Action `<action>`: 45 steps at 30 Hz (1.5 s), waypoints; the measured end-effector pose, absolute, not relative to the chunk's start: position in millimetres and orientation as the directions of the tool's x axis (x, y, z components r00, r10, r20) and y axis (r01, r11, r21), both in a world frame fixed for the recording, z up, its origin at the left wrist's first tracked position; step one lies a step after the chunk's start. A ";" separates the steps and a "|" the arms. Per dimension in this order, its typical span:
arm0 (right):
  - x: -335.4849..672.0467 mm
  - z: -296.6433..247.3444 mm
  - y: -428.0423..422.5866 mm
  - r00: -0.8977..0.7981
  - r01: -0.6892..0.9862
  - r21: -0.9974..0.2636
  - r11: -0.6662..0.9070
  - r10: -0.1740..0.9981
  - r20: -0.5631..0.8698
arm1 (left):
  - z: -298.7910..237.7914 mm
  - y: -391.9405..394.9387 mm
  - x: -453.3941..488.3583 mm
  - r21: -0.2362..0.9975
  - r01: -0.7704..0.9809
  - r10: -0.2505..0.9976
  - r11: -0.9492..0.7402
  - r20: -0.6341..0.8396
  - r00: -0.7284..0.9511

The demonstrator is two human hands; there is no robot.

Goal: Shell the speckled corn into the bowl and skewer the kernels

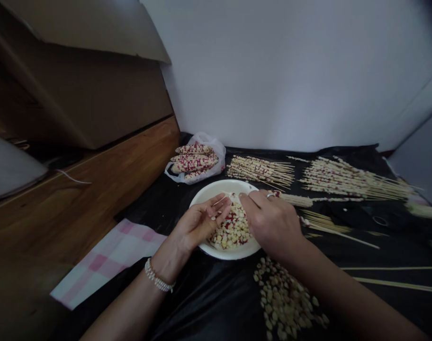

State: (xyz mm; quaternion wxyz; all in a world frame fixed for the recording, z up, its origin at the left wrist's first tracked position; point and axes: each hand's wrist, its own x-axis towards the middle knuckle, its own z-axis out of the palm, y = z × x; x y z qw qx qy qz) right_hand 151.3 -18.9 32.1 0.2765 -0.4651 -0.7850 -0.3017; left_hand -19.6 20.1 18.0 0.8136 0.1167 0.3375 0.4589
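My left hand is palm up and half curled over a white bowl, with a few pale kernels lying on its fingers. Below it, loose cream and dark red corn kernels fill part of the bowl. Over the bowl's right side, my right hand is closed with its fingertips together. What it pinches is hidden or too small to make out. Just behind that hand lies a mostly stripped corn cob, and a kernel-covered stick extends to its right.
A plastic bag of speckled corn cobs stands behind the bowl. Bundles of kernel-threaded sticks lie at the back right, bare sticks at right. Loose kernels are scattered on black plastic. Checkered cloth lies left.
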 end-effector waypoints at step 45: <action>148.2 34.9 -22.5 -0.471 0.863 0.204 0.463 0.587 0.659 | 17.5 20.6 -16.5 0.573 -0.724 0.908 0.385 -0.377 0.184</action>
